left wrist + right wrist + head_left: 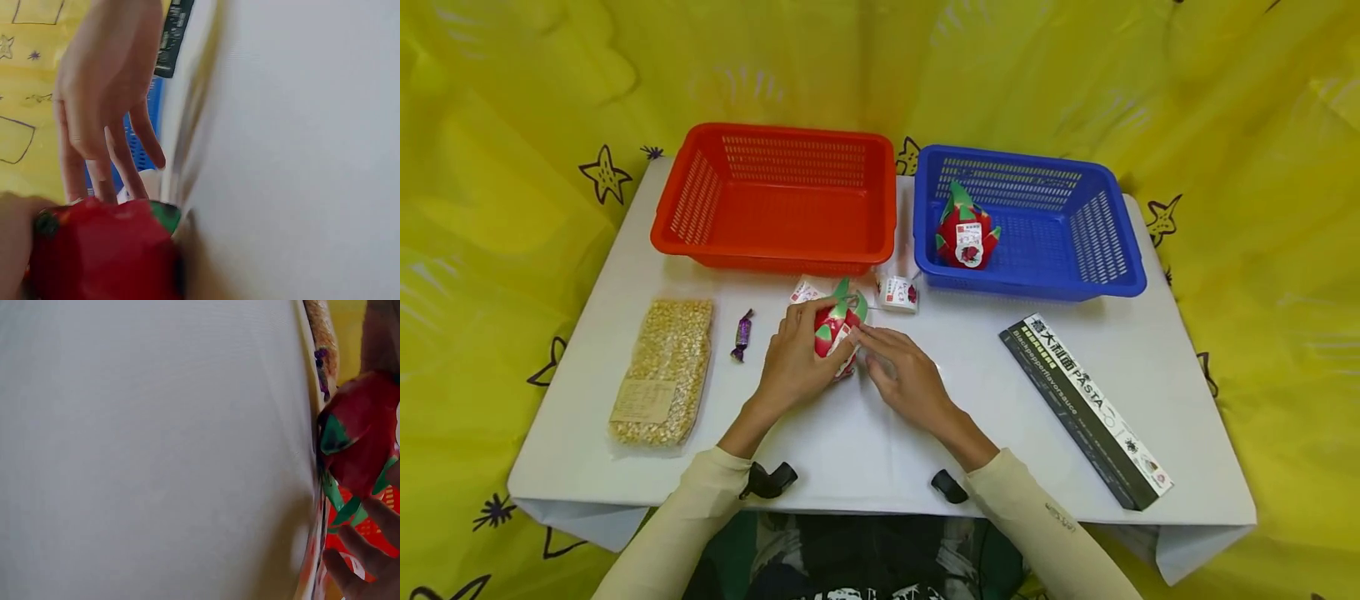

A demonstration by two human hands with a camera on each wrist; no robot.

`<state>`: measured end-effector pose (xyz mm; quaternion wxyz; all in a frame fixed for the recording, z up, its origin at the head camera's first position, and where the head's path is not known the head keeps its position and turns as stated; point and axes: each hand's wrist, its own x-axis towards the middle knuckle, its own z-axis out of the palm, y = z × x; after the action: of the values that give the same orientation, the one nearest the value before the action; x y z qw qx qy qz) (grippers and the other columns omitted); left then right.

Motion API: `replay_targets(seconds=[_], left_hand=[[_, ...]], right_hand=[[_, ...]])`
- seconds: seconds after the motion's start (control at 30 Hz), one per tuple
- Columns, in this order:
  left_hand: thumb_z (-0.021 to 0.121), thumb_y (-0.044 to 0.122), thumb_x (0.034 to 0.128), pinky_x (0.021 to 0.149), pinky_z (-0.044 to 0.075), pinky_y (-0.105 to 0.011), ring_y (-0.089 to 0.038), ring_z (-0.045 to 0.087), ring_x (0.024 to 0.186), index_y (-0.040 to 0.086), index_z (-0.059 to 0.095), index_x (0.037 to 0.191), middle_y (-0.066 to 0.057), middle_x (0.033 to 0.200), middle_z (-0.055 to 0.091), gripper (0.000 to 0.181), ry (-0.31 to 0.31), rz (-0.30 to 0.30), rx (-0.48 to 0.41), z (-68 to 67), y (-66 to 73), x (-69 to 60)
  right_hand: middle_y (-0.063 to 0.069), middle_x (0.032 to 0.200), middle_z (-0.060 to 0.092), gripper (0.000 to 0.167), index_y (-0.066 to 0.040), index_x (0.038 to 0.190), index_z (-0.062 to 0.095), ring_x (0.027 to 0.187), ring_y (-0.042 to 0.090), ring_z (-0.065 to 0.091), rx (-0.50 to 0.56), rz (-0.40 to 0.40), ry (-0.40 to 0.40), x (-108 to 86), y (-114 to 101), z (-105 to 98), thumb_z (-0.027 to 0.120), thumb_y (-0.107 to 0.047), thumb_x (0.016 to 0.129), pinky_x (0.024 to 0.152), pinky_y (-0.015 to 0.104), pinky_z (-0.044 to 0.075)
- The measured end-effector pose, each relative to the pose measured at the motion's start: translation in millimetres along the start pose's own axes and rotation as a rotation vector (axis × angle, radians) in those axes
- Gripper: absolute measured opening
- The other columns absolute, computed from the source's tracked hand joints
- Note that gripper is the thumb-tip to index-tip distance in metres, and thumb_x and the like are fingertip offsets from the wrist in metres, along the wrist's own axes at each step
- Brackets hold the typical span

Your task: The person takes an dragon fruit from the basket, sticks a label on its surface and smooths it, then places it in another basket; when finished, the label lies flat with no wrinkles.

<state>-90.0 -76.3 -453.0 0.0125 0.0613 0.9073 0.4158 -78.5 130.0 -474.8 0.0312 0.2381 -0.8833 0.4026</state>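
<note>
A red dragon fruit [825, 335] with green leaf tips stands on the white table between both hands, a white label [842, 341] on its near side. My left hand [796, 354] grips it from the left, fingers over the top and thumb across the front. The fingertips of my right hand [913, 379] touch the label's right edge, the fingers mostly straight and the thumb apart. In the left wrist view the right hand [112, 94] hangs beside the dragon fruit [106, 250]. Just behind lie a small white labelled packet [899, 294] and another printed label [806, 291].
A red basket [775, 257] and a blue basket [1030, 286] stand at the back; the blue one holds a labelled dragon fruit [964, 233]. At left lie a bag of corn kernels [666, 367] and a purple wrapped candy [742, 335]. A pasta box [1086, 412] lies at right.
</note>
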Motion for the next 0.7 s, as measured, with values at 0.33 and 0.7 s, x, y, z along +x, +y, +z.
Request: replay_targets(seconds=[0.33, 0.7], left_hand=[[0.069, 0.046, 0.0984, 0.094, 0.046, -0.056, -0.037, 0.053, 0.121, 0.018, 0.052, 0.146, -0.017, 0.140, 0.052, 0.058, 0.062, -0.078, -0.067, 5.7, -0.6, 2.3], [0.071, 0.031, 0.1031, 0.120, 0.028, -0.068, -0.043, 0.021, 0.155, 0.015, 0.022, 0.163, -0.021, 0.171, 0.012, 0.078, -0.348, 0.144, -0.194, -24.8, -23.9, 8.6]], right_hand=[[0.007, 0.153, 0.061, 0.042, -0.011, 0.143, 0.068, 0.142, 0.029, 0.056, -0.054, -0.020, 0.038, 6.4, -9, -1, 0.063, -0.008, 0.102, 0.114, 0.054, 0.048], [0.008, 0.149, 0.063, 0.043, -0.007, 0.146, 0.064, 0.140, 0.036, 0.058, -0.100, -0.073, 0.080, 3.2, -8, 8, 0.066, -0.011, 0.103, 0.117, 0.051, 0.046]])
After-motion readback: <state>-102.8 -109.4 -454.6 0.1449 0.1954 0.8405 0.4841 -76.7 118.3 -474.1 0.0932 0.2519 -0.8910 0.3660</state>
